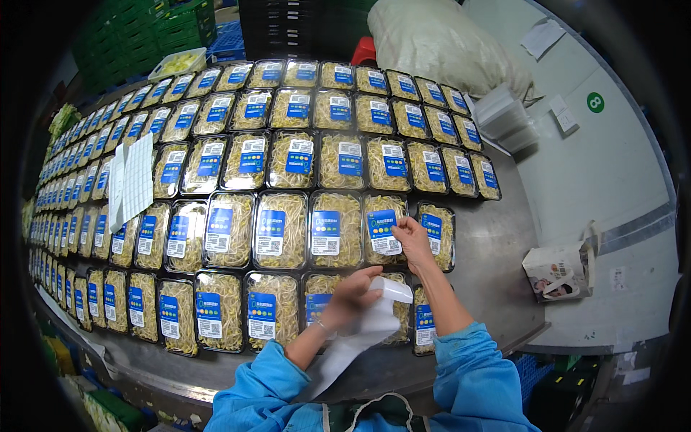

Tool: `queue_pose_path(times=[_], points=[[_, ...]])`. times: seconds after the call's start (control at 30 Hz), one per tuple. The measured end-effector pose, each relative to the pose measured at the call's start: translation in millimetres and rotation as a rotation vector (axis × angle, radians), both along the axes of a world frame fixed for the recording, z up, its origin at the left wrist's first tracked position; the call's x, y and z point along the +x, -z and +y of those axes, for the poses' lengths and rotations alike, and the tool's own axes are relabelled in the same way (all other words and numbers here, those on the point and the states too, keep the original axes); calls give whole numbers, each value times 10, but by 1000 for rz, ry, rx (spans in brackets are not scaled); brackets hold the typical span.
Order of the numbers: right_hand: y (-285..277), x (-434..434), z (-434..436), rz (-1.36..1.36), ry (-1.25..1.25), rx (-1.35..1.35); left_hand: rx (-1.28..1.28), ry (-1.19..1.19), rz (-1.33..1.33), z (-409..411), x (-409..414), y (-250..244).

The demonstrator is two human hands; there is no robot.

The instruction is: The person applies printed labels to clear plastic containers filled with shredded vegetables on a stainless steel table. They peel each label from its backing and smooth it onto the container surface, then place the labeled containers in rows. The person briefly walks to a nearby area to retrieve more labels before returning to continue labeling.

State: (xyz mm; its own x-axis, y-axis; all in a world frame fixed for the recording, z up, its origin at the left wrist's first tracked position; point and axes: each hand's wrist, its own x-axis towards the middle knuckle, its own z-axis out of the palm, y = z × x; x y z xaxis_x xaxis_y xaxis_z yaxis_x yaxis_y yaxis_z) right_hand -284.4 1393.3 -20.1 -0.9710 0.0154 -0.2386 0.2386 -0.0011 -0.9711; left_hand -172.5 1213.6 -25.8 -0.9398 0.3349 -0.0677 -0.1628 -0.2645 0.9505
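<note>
Between the thumb and fingers of my right hand is the right edge of a blue and white label, which lies over a film-covered tray of bean sprouts in the second row from the front. My left hand, slightly blurred, holds a white strip of label backing paper that curls up at its fingers and hangs towards my lap. It is above the front row and partly hides trays there. A labelled sprout tray stands just right of my right hand.
Many labelled sprout trays fill rows on the metal table. Label sheets lie on trays at the left. Clear plastic lids or trays are stacked by the wall, a large woven sack behind. A printed bag is at right.
</note>
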Motion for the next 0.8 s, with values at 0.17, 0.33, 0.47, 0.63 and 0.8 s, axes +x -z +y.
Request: queue_pose_path(times=[0.17, 0.33, 0.47, 0.63, 0.8], points=[[169, -129, -102, 56, 24, 128, -367, -85, 455, -48, -63, -102], [333, -208, -86, 108, 36, 285, -633, -116, 653, -37, -171, -135], [392, -226, -95, 111, 70, 503, -731, -133, 718, 54, -313, -31], [234, -184, -187, 106, 85, 661, -885, -77, 757, 116, -537, 42], [137, -169, -228, 66, 70, 722, -1074, 53, 804, 116, -631, 51]])
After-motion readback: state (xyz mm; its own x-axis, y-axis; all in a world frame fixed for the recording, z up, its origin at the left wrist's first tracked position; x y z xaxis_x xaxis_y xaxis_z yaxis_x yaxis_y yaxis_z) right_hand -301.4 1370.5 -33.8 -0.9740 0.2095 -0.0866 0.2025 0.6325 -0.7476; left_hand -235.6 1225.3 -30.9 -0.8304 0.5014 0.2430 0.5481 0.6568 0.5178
